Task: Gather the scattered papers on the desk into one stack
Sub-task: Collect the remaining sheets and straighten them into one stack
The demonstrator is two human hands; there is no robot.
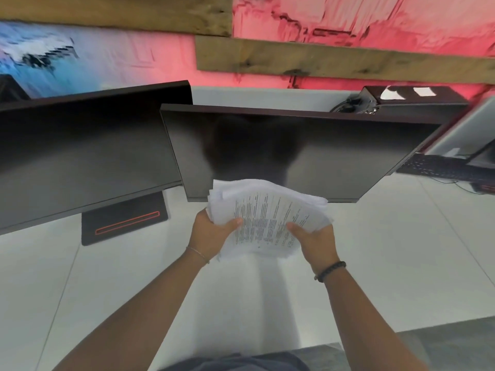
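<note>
Both hands up over the white glossy table (401, 263), holding the thick stack of white printed paper sheets (267, 220) between them at about 12 o'clock from me, lifted clear of the table surface. Sheets are uneven, edges fanned out at the far side; top sheet shows lines of dark text.

My left hand (211, 234) grips the stack's left edge at 9 o'clock of the stack, thumb pressed on the top sheet, the other fingers hidden under the paper. Thin silver chain bracelet (198, 253) on that wrist.

My right hand (316, 245) grips the right edge at 3 o'clock of the stack, thumb on top, remaining fingers hidden underneath. Black beaded bracelet (330, 271) on that wrist.

Behind the stack at 12 o'clock: large black flat monitor with a dark screen (294, 151), its lower edge partly covered by the paper. At 10 o'clock, a second black flat monitor (85, 153), also dark, overlapped at its right side by the first one. Under it, a black rectangular monitor base with a red outlined strip (124, 223) sits on the table. At 2 o'clock, a black keyboard (444, 167) near the table's far right, cables trailing beside it. Behind the monitors: red and blue textured wall (134, 60) with rough wooden planks (334, 60).
</note>
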